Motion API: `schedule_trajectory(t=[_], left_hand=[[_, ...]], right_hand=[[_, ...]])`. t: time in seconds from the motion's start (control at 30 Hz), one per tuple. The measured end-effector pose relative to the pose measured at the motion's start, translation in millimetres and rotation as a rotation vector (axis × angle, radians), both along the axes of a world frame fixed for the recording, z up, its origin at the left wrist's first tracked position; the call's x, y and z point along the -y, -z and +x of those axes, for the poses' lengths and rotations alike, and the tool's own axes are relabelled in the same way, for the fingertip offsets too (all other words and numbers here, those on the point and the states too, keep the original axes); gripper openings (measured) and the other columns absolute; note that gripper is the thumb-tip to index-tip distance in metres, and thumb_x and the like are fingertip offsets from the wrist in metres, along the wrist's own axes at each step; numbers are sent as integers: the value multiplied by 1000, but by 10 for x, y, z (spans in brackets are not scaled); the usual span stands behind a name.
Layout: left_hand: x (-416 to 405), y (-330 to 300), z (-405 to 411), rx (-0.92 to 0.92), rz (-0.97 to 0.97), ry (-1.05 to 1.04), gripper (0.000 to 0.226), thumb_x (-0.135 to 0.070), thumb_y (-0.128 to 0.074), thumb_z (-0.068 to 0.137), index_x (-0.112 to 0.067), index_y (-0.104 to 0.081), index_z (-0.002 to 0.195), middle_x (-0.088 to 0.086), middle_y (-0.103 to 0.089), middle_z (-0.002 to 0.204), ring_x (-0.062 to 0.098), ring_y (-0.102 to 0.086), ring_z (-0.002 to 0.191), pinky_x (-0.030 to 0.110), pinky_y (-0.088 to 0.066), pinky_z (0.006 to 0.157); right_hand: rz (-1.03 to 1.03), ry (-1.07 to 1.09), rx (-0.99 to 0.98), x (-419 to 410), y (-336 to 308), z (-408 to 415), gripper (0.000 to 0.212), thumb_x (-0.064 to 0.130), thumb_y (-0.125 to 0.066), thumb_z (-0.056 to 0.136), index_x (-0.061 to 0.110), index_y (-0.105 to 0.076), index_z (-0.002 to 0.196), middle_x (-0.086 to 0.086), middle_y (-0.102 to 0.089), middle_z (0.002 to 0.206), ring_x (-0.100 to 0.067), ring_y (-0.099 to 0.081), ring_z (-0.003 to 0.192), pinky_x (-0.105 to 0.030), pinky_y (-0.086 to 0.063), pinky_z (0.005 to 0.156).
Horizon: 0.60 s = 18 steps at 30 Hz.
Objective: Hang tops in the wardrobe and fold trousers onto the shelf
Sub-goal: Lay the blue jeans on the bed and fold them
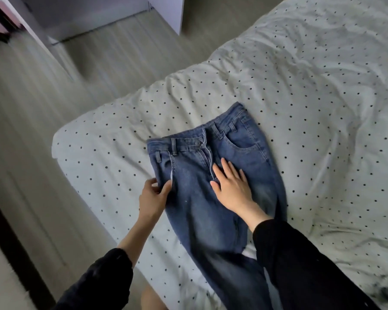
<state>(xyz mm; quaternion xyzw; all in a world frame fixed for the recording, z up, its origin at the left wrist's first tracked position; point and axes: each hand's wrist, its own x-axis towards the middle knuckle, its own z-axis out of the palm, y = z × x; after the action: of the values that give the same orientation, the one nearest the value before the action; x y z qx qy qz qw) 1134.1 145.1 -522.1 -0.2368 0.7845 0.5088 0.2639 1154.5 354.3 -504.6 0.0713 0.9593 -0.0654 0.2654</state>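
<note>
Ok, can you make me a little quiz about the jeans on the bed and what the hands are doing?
1. True or false: the jeans lie on the dotted bedcover with the zip open.
2. Which hand lies flat on the jeans beside the zip? A) left hand B) right hand C) neither
3. Fill in: the left hand pinches the jeans at their outer ____.

Key
1. True: the fly is open below the waistband.
2. B: the right hand's fingers are straight and pressed on the denim.
3. Edge, at the side seam by the hip.
</note>
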Motion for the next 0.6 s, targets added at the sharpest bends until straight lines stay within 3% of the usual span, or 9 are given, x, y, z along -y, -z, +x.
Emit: schedule_trajectory(t=[0.13,0.2,0.3,0.37,0.43,0.5,0.6], left_hand=[[-40,-24,4,-30,-37,-136,34,-32,-61,90,-5,-57,109,7,-63,97,23,-59,90,32,-46,81],[-76,-68,98,-41,-8,-207,39,-36,-58,91,-4,-53,113,5,-60,97,22,-57,93,34,-45,86],[-203,-93,552,8,96,-219,42,-37,-58,90,-5,-50,114,6,-60,99,21,-58,91,33,-47,83],[-259,-74,947,50,121,-191,38,-34,-59,90,-2,-51,107,6,-60,90,21,-58,82,29,-46,72],[-264,-12,1199,85,103,-142,30,-30,-59,91,-1,-50,97,2,-55,78,14,-52,70,23,-39,58],[-287,38,1434,114,85,-72,23,-25,-58,92,-4,-50,92,-1,-53,76,15,-50,70,23,-37,55],[-424,130,1799,126,52,-15,14,-17,-58,91,-7,-50,93,2,-55,81,22,-54,79,29,-41,64]], right_hand=[[59,33,28,64,-7,-1,57,41,-30,100,25,-11,152,-4,0,160,-19,-2,147,-50,-3,116],[16,80,-31,190,-13,172,56,37,-32,100,20,-17,151,-9,-6,159,-24,-8,147,-51,-6,115],[-47,76,-178,286,-64,593,55,34,-36,90,11,-46,139,-19,-38,147,-35,-40,134,-54,-30,108],[-72,61,-219,260,-69,989,54,31,-39,86,9,-51,134,-20,-46,141,-34,-48,128,-52,-38,102],[-102,88,-233,237,-31,1374,53,24,-52,84,8,-49,135,-20,-45,142,-34,-47,129,-49,-39,101],[-158,178,-230,201,14,1802,60,14,-63,83,6,-43,140,-21,-39,145,-35,-42,133,-47,-39,102],[-244,302,-55,68,106,2399,61,18,-46,97,13,-16,151,-11,-10,158,-23,-13,146,-31,-19,115]])
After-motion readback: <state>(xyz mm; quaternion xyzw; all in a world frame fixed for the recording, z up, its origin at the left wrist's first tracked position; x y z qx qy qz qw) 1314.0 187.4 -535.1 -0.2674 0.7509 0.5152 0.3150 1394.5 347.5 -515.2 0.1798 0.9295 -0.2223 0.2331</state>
